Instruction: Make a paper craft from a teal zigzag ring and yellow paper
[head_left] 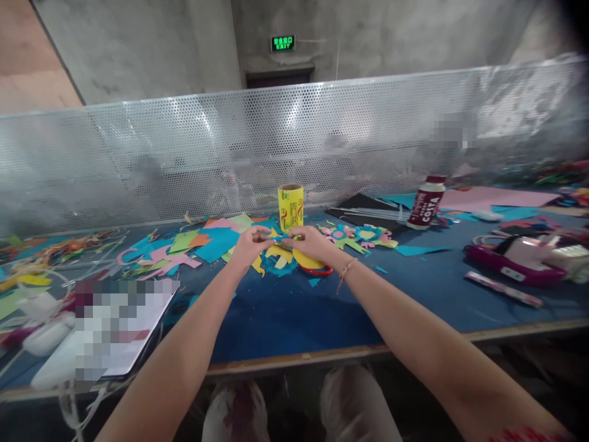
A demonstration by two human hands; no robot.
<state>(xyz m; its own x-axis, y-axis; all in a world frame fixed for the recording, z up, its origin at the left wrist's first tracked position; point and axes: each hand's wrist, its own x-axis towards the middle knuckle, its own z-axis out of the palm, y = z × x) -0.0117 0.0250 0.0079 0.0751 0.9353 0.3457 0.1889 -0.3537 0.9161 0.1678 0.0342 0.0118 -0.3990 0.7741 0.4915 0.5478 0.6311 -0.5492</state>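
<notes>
Both my hands are raised over the middle of the table. My left hand has its fingers curled, thumb and fingertips pinching the near side of a small blue and yellow paper piece. From the other side, my right hand pinches the same piece, its fingers partly hiding it. Under the hands lie cut yellow and blue paper scraps. Red-handled scissors rest below my right hand. Just behind my fingers stands a yellow printed roll. Two paper flowers lie to the right.
Coloured paper sheets spread to the left. A tablet-like device with cables sits front left. At right are a COSTA bottle, a purple glue gun-like item and a pen-like stick. A perforated metal screen borders the back.
</notes>
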